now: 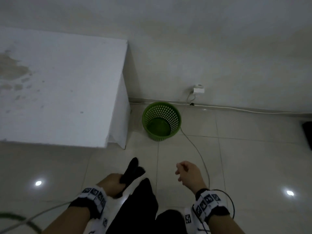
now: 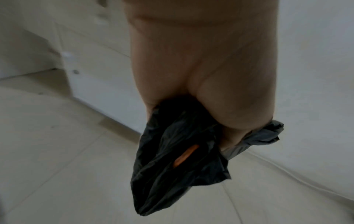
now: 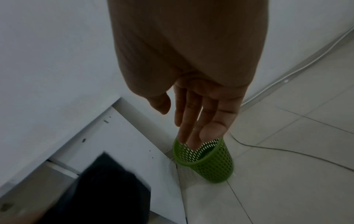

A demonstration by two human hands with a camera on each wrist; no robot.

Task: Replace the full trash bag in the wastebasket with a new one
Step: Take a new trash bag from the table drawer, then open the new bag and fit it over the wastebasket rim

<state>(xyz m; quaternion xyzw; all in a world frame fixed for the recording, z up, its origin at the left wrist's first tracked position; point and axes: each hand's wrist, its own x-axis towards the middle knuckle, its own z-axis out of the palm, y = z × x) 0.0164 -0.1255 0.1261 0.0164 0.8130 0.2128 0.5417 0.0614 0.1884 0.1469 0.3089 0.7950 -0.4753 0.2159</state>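
Head view: a crumpled black trash bag [image 1: 130, 173] is being gripped in the left hand [image 1: 112, 184], whose fingers are being curled round its bunched middle, so that both ends are sticking out of the fist. On the left wrist view, an orange strip [image 2: 184, 157] is being shown among the folds hanging below the fist. Nothing is being held by the right hand [image 1: 188, 173]; on the right wrist view its fingers [image 3: 199, 121] are being kept straight and loose. Well ahead of both hands, the green perforated wastebasket [image 1: 161, 121] is being left upright on the tiled floor [image 1: 253, 157], unlined, just beside the white cabinet [image 1: 59, 85] and near the wall [image 1: 219, 48]. A cable [image 1: 199, 152] is being trailed across the floor past the right hand.
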